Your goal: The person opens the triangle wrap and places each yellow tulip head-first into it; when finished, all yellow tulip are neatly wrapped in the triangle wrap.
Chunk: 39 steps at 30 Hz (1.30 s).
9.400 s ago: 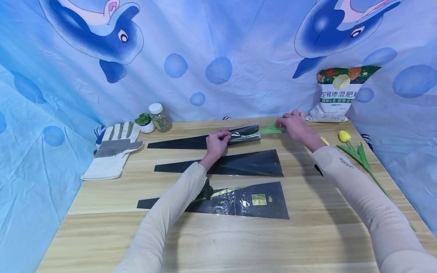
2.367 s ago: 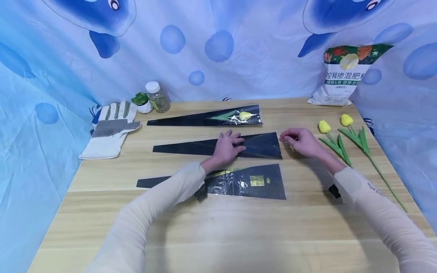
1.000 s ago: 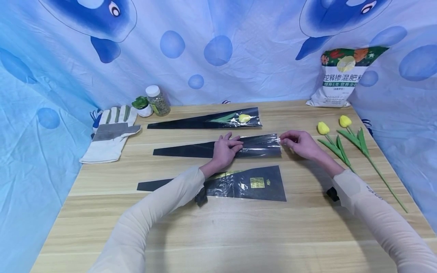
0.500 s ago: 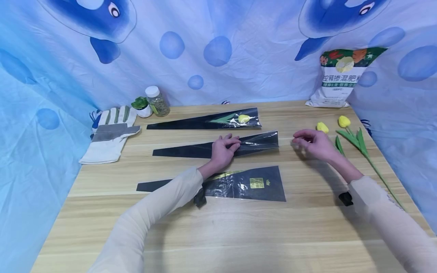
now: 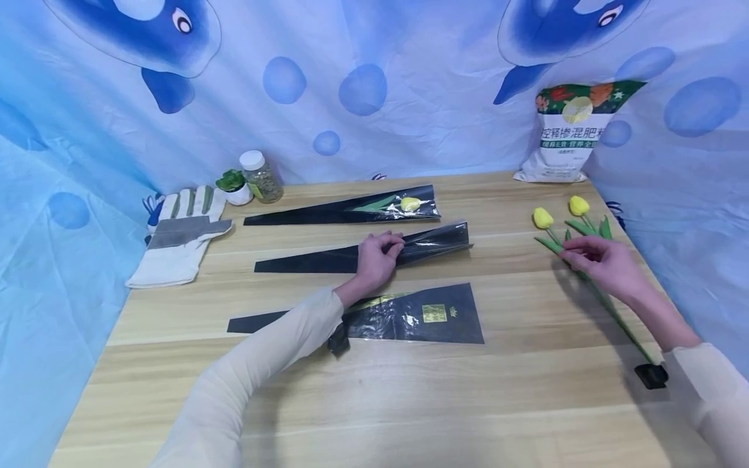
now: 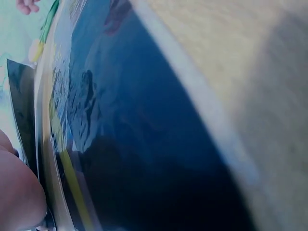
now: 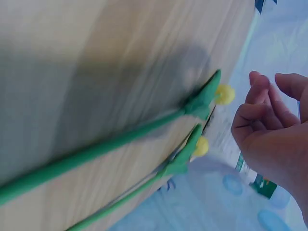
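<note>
My left hand [image 5: 376, 259] pinches the middle black flower sleeve [image 5: 307, 261], whose wide right end [image 5: 439, 239] stands parted. Over the nearer artificial tulip [image 5: 543, 218], my right hand [image 5: 605, 265] hovers with a gap between thumb and fingers. The right wrist view shows this right hand [image 7: 272, 113] holding nothing, apart from the green stem [image 7: 120, 139]. A second yellow tulip [image 5: 579, 206] lies just beyond. Behind the middle sleeve lies another sleeve [image 5: 304, 216] with a yellow tulip inside. The front sleeve [image 5: 462, 318], with gold print, lies flat under my left forearm.
At the back left are a work glove [image 5: 178, 237], a small potted succulent [image 5: 235, 188] and a white-capped jar [image 5: 263, 179]. A fertilizer bag [image 5: 564, 136] stands at the back right. Blue cloth [image 5: 316, 58] hangs behind the wooden table [image 5: 409, 403].
A tulip has gone into the back sleeve since the oldest frame. The middle sleeve's mouth has been lifted apart. My right hand has left that mouth and moved right, over the nearer tulip.
</note>
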Motion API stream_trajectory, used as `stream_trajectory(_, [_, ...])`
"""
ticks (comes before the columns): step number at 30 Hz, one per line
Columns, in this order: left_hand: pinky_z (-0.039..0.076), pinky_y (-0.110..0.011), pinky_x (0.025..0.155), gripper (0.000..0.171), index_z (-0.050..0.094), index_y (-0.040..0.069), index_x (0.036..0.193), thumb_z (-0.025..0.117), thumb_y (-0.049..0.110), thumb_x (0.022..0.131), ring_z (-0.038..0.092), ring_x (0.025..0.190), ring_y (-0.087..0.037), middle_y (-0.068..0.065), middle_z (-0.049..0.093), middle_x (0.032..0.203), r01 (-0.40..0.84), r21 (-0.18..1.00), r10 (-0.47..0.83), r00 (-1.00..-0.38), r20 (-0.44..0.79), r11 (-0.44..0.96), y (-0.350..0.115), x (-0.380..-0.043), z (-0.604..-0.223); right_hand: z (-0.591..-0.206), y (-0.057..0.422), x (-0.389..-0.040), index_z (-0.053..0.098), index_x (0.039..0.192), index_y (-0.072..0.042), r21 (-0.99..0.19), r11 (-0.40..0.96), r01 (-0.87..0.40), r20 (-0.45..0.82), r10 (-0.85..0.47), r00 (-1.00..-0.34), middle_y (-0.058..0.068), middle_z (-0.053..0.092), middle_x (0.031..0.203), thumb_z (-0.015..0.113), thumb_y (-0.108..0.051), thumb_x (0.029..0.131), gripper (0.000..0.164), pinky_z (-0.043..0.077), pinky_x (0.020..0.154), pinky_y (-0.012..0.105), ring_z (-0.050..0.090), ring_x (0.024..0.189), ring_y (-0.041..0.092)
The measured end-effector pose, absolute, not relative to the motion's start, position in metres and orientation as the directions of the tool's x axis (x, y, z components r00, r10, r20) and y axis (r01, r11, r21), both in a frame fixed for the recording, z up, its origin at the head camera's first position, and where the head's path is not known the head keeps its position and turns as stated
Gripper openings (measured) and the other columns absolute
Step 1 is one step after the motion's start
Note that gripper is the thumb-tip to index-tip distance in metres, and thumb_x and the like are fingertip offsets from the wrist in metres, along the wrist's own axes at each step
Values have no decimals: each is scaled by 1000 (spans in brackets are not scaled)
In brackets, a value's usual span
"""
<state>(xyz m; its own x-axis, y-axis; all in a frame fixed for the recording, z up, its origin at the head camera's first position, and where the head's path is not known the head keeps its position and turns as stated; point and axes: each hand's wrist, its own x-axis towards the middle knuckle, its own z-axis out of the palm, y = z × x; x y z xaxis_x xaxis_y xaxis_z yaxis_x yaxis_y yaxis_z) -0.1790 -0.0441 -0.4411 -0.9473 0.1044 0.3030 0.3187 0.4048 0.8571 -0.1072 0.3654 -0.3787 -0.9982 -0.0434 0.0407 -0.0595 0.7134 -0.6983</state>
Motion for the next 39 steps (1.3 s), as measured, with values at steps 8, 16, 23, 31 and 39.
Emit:
stream_trajectory(8, [20, -47, 119, 7, 77, 1, 95, 72, 1, 90, 59, 123, -28, -9, 73, 112, 280, 842, 99, -959, 265, 461, -42, -177, -438, -379, 393, -82, 66, 111, 11, -644, 763, -53, 50, -27, -998, 3, 70, 87, 66, -11, 96, 26, 47, 57, 16, 56, 71, -7])
stream_trajectory(16, [21, -47, 119, 8, 77, 2, 96, 73, 1, 90, 60, 122, -27, -10, 72, 112, 281, 839, 88, -958, 272, 467, -43, -177, -437, -387, 406, -76, 68, 104, 11, -545, 836, -58, 21, -56, -998, 7, 68, 79, 69, -6, 89, 23, 44, 52, 21, 53, 66, -4])
stream_trajectory(23, [20, -47, 119, 8, 77, 2, 96, 73, 1, 89, 60, 123, -28, -9, 72, 112, 276, 844, 87, -960, 267, 459, -43, -177, -437, -395, 403, -76, 70, 103, 7, -507, 862, -13, -3, -16, -1000, 8, 69, 79, 70, -9, 88, 21, 44, 54, 23, 54, 64, 0])
stream_trajectory(31, [20, -49, 119, 8, 77, 1, 96, 73, 0, 89, 59, 123, -29, -9, 72, 112, 292, 850, 98, -956, 278, 438, -43, -177, -437, -399, 401, -75, 70, 101, 6, -494, 869, -10, 17, -2, -1000, 5, 68, 77, 69, -6, 87, 19, 42, 55, 21, 54, 65, 2])
stream_trajectory(39, [21, -50, 118, 8, 77, 2, 96, 73, 0, 89, 60, 122, -28, -9, 73, 112, 301, 846, 101, -953, 286, 439, -44, -178, -440, -402, 402, -77, 69, 101, 6, -472, 881, -7, 0, -8, -1000, 5, 68, 77, 71, -6, 86, 20, 44, 55, 25, 58, 68, 12])
